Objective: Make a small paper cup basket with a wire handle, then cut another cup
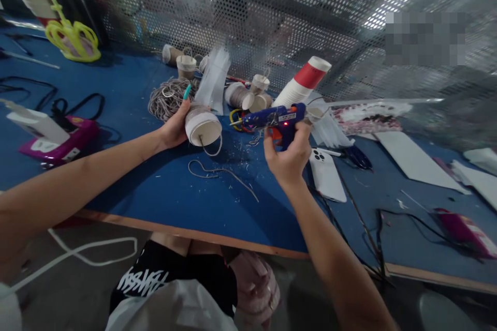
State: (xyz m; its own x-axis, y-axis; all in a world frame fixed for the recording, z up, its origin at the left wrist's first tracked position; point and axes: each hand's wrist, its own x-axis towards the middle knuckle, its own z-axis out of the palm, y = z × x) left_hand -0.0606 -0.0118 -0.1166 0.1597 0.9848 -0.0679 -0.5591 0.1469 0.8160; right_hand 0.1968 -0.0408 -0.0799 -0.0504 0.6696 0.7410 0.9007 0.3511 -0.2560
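My left hand (176,126) is closed around a paper cup (203,129) wrapped partly in grey-brown cord. The cup lies tilted with its open white mouth facing me, and a loop of cord hangs from its rim. In my right hand (289,158) is a blue hot glue gun (276,118) with a small red light lit. Its nozzle points left, toward the cup but apart from it. On the table between my arms lies a loose piece of cord (223,170). Just behind my left hand sits a tangled bundle of grey cord (167,101).
Several cord-wrapped cups (238,95) stand at the back beside clear plastic strips (213,77) and a stack of paper cups (303,80). A white phone (327,176) lies right of my right hand. Purple boxes (64,139) and black cables occupy both sides. A perforated metal screen (240,20) rises behind.
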